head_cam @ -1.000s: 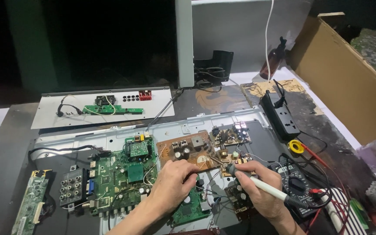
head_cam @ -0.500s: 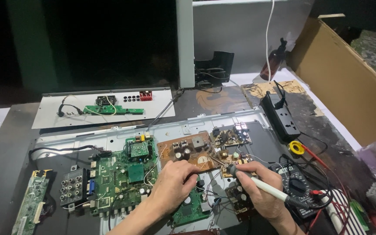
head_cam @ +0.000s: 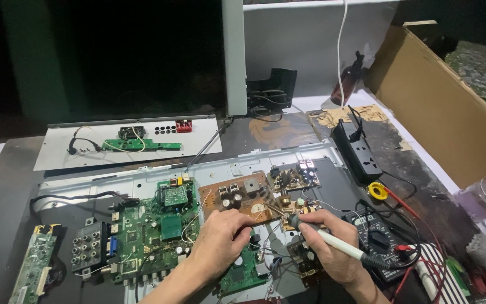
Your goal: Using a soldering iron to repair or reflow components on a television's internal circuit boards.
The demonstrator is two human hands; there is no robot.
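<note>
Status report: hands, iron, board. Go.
Right hand grips soldering iron, tip at brown circuit board. Left hand rests on the board's near edge. Loose wires between both hands.

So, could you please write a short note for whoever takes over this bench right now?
Right hand: grips a white soldering iron like a pen, tip down at the brown circuit board.
Left hand: rests on the same brown board's near edge, fingers curled; whether it pinches anything cannot be told.
Nearby: large green board to the left, multimeter to the right, power strip behind.
Done: boards laid out on the metal chassis.
Left: the joint under the tip looks in hand; its state is too small to judge.
</note>
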